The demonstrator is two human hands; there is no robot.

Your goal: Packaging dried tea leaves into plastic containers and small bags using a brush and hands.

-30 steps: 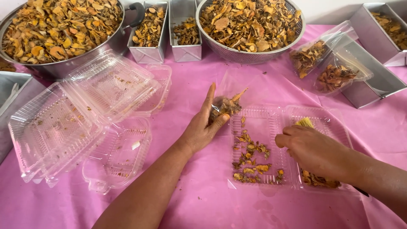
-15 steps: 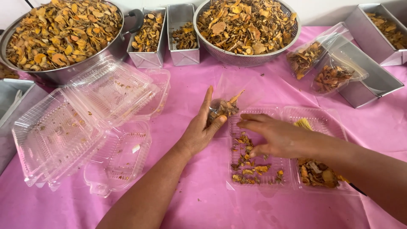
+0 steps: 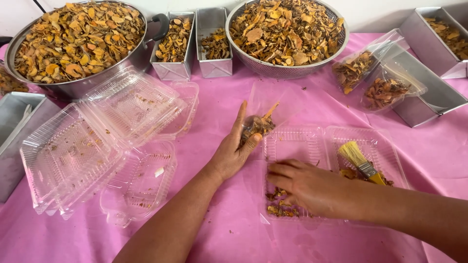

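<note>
Dried orange-brown slices (image 3: 282, 203) lie scattered in the near end of an open clear clamshell tray (image 3: 292, 141) on the pink tablecloth (image 3: 219, 229), where the right hand (image 3: 304, 187) curls loosely over them, while the left hand (image 3: 234, 148) pinches open a small clear bag (image 3: 265, 109) already holding some. Brittle pieces could crumble or spill past the bag's narrow mouth if it sags. Half a second ago the right hand hovered higher, hiding the yellow-bristled brush (image 3: 360, 160) now exposed.
</note>
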